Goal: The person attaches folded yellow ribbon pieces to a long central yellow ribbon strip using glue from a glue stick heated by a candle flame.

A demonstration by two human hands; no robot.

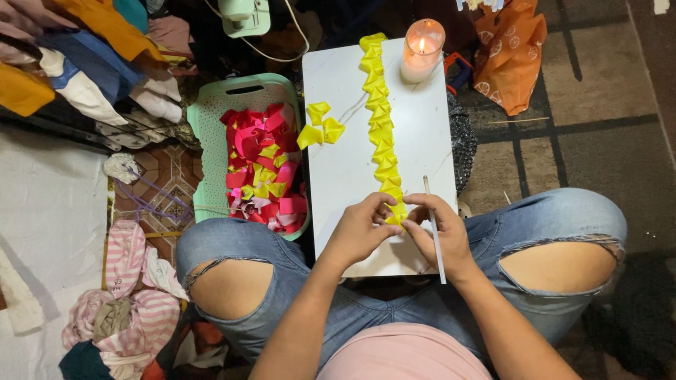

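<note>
Both hands meet at the near end of a yellow ribbon chain (381, 127), a row of folded pieces that runs up the middle of a white board (345, 169) toward a lit candle (421, 51) in a glass at the far edge. The left hand (359, 229) is curled, its fingertips pinching the last folded piece of the chain from the left. The right hand (443, 232) is also curled; its thumb and forefinger pinch the same piece from the right, and a thin white stick (434, 232) lies across this hand, its far tip pointing up the board; whether the fingers grip it cannot be told. Three loose yellow folds (320, 125) lie on the board left of the chain, apart from it. Just left of the board stands a pale green basket (204, 119) filled with pink, red and yellow ribbon pieces (264, 165). The person sits cross-legged in torn jeans, the board resting near the knees. Heaps of clothes (84, 56) lie at the far left, and an orange bag (510, 53) lies right of the candle.
</note>
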